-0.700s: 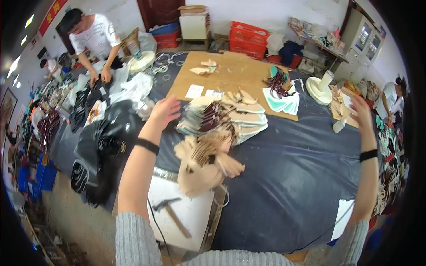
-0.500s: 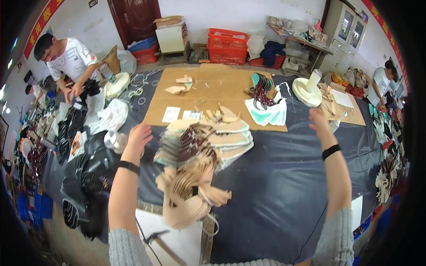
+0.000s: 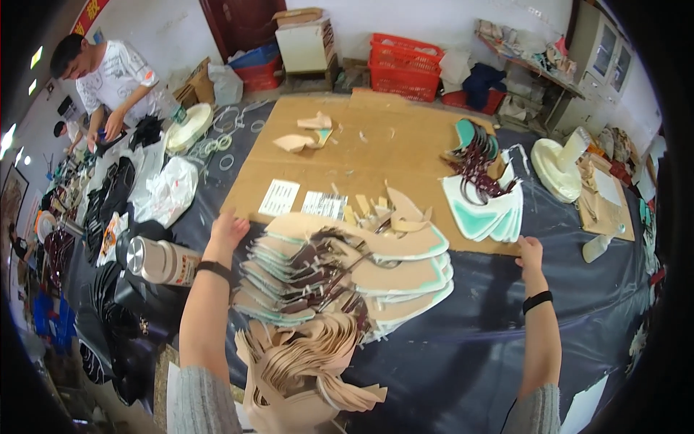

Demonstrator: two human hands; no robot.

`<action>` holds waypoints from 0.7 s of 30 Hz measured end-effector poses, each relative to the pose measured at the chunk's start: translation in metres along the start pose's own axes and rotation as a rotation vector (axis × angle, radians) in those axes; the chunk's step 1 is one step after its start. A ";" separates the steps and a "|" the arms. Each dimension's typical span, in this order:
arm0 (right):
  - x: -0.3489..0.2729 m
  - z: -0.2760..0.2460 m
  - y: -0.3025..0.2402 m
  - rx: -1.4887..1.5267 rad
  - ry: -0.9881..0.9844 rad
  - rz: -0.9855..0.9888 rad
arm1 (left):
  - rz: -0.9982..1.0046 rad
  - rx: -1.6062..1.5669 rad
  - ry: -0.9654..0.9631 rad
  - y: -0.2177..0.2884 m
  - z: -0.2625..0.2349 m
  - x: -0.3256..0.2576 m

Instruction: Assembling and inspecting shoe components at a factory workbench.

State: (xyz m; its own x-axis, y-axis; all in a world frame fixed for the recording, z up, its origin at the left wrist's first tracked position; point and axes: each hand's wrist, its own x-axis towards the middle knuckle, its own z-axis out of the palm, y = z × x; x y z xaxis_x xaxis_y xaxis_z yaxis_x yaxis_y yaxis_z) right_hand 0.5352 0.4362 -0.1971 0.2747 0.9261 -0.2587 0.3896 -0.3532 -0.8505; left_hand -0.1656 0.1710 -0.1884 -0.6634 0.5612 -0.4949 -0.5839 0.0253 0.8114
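Note:
A large brown cardboard sheet [image 3: 347,155] lies flat on the dark table cover. My left hand [image 3: 230,230] closes on its near left corner; my right hand [image 3: 530,254] pinches the near right corner. Between my arms, a layered stack of beige shoe-upper pieces [image 3: 401,271] with pale green edges overlaps the sheet's front edge. Nearer to me lies a bundle of thin beige pieces [image 3: 307,354]. On the cardboard's right part sits a smaller stack of white and green pieces [image 3: 484,210] with dark red strips [image 3: 481,170]. Beige scraps [image 3: 303,137] rest toward its far left.
A metal flask [image 3: 163,262] lies beside my left forearm, near black material [image 3: 108,325]. Round cream glue pots [image 3: 555,170] [image 3: 189,129] stand on both sides. A small bottle [image 3: 600,244] is at right. Another person [image 3: 116,87] works at far left. Red baskets [image 3: 405,69] stand behind the table.
My right hand has come inward and down onto the cardboard's near right corner. My left hand stays at the left corner. The whole view has shifted, and the cardboard appears closer.

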 end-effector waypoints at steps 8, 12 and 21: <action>-0.075 0.018 -0.003 0.183 -0.050 -0.181 | 0.030 0.650 0.013 -0.026 0.057 -0.103; -0.218 0.049 -0.027 0.500 -0.303 0.185 | 0.392 0.783 0.120 -0.020 0.010 -0.205; -0.283 -0.014 0.011 0.407 -0.623 0.352 | -0.122 0.757 0.059 -0.070 -0.080 -0.412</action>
State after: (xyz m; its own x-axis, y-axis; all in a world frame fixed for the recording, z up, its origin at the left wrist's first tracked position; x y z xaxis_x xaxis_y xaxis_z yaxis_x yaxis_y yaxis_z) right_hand 0.4743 0.1679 -0.1265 -0.2640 0.7162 -0.6460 -0.0103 -0.6718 -0.7406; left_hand 0.1112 -0.1279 -0.0656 -0.6516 0.4733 -0.5928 -0.1890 0.6555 0.7311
